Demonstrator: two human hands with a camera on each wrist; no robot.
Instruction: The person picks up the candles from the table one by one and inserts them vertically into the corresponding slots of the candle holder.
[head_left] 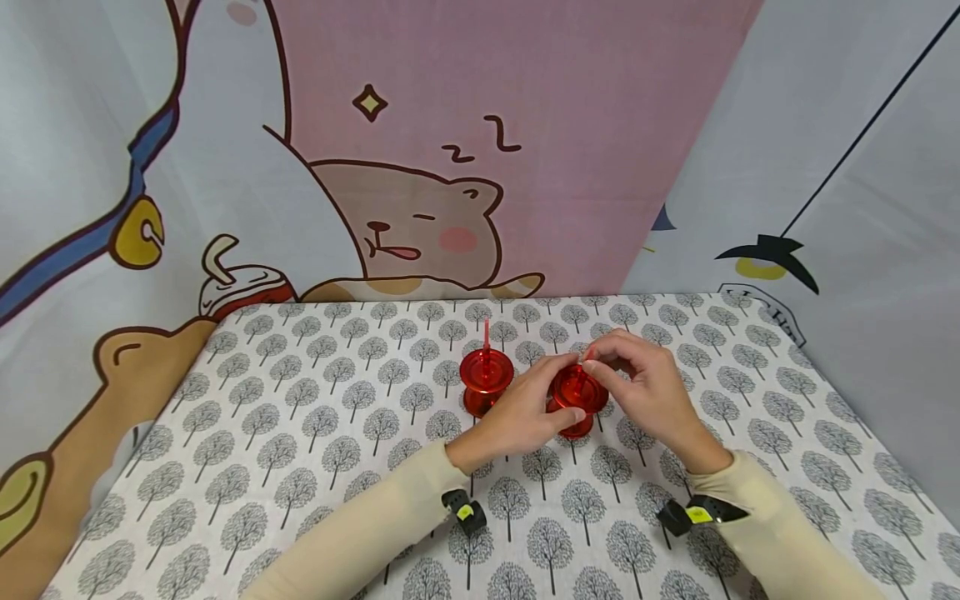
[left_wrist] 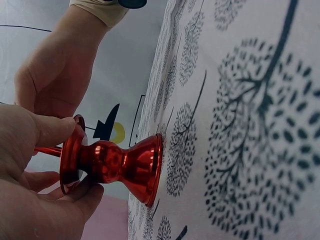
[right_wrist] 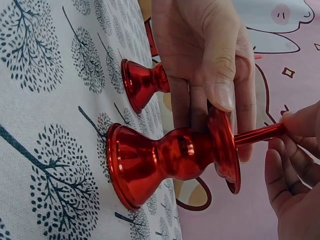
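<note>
A shiny red metallic candle holder point(right_wrist: 182, 154) stands upright on the cloth, with a flared foot, a rounded stem and a wide dish. My left hand point(head_left: 521, 412) holds its dish point(left_wrist: 71, 155) at the rim, thumb on one side and fingers on the other. From the dish's middle rises a thin red rod point(right_wrist: 257, 135). The right hand point(head_left: 651, 390) pinches this rod near its upper end between thumb and fingers. Just left of my left hand, a second red candle holder point(head_left: 486, 373) of the same shape stands upright, also with a thin red rod point(head_left: 487, 333).
A white cloth point(head_left: 337, 454) printed with grey trees covers the table. Behind it hangs a backdrop point(head_left: 585, 150) with cartoon animals. A black band with a small device point(head_left: 465, 511) is on the left wrist, and another wristband point(head_left: 699, 512) on the right.
</note>
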